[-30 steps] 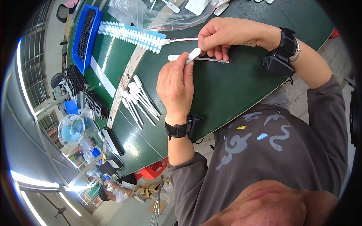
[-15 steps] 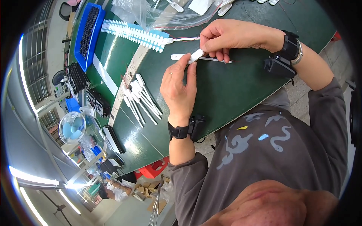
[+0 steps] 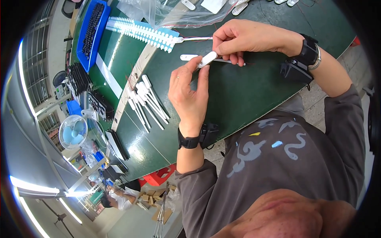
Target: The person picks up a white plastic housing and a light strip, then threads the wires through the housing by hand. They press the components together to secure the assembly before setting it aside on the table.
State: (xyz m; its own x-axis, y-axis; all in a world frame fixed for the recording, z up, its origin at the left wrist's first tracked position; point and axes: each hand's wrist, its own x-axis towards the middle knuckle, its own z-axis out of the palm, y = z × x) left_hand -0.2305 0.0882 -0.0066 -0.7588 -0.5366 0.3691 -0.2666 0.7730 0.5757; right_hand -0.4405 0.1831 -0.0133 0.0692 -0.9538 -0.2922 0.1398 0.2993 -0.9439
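Between the thumb and fingers of my left hand [image 3: 188,92] is a small white oval plastic piece [image 3: 207,59], tilted up to the right. My right hand [image 3: 237,43] pinches at the upper right end of that piece; whether something tiny is also in its fingertips is hidden. Beneath both hands a white stick with an oval head [image 3: 189,57] lies on the green table [image 3: 234,95], its thin stem running under my right fingers. Just beyond, another white stem [image 3: 196,39] with a dark red wire lies beside the blue sheet of white tabs [image 3: 154,39].
Several white sticks with oval heads [image 3: 149,99] lie bunched left of my left hand. Clear plastic bags [image 3: 166,18] cover the far side. A blue bin [image 3: 94,35] of black parts stands far left, with a fan [image 3: 73,131] nearer. A person [image 3: 121,197] sits in the background.
The white oval piece is turned slightly and sits a little farther right between my hands. My right hand has shifted slightly right; both hands keep their grip.
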